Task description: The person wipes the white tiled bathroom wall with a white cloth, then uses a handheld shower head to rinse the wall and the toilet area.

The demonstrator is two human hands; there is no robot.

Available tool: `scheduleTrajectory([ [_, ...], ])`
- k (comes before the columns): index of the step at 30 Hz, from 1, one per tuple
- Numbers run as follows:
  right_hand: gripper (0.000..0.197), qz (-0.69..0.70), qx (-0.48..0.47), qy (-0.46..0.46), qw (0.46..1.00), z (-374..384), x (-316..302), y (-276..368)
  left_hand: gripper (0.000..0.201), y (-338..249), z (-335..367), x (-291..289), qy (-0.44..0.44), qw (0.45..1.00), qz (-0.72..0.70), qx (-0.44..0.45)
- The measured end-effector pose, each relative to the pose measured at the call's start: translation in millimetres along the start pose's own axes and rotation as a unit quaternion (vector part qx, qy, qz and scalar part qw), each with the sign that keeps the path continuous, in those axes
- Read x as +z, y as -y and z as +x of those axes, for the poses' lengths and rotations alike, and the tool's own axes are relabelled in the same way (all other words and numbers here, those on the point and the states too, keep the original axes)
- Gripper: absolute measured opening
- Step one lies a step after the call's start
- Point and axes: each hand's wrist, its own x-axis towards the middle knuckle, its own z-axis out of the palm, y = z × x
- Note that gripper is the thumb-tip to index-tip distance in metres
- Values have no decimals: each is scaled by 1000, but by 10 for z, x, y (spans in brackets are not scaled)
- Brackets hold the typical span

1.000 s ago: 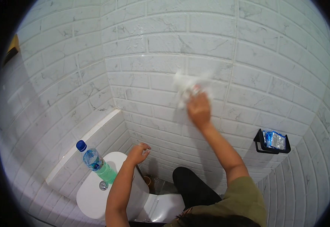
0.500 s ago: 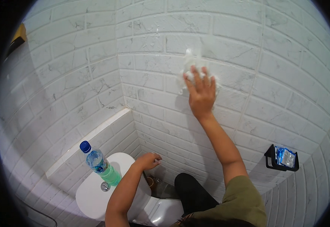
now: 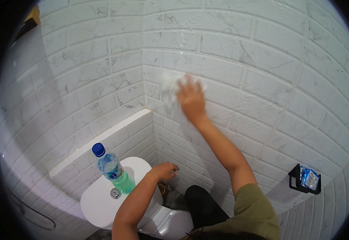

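Note:
My right hand (image 3: pixel 192 100) presses against the white tiled wall (image 3: pixel 238 96), not far from the corner. Under its blurred fingers is a pale, cloth-like wad (image 3: pixel 170 82); motion smears its outline. My left hand (image 3: pixel 167 171) hovers beyond the toilet tank, its fingers loosely bent and apart, with nothing visible in them. A clear plastic bottle (image 3: pixel 115 170) with a blue cap and pale green liquid stands on the white tank lid (image 3: pixel 94 204), left of my left forearm.
A black wall holder (image 3: pixel 297 183) with blue and silver packets (image 3: pixel 309 178) hangs at the right. The flush button (image 3: pixel 115 193) is beside the bottle. A ledge (image 3: pixel 102 140) runs along the left wall. A hose (image 3: pixel 38 221) curves at lower left; a yellow and black object (image 3: pixel 29 20) is upper left.
My right hand has moved left and slightly down across the wall with the pale wad, closer to the corner. The view has shifted a little; my left hand keeps nearly the same pose.

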Motion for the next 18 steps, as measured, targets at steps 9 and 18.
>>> scheduleTrajectory([
  [9, 22, 64, 38, 71, 995, -641, 807, 570, 32, -8, 34, 23, 0, 1000, 9, 7],
  [18, 16, 35, 38, 133, 990, -855, -650, -104, 34, 99, 77, 79, -2, 1000, -18, 17],
])
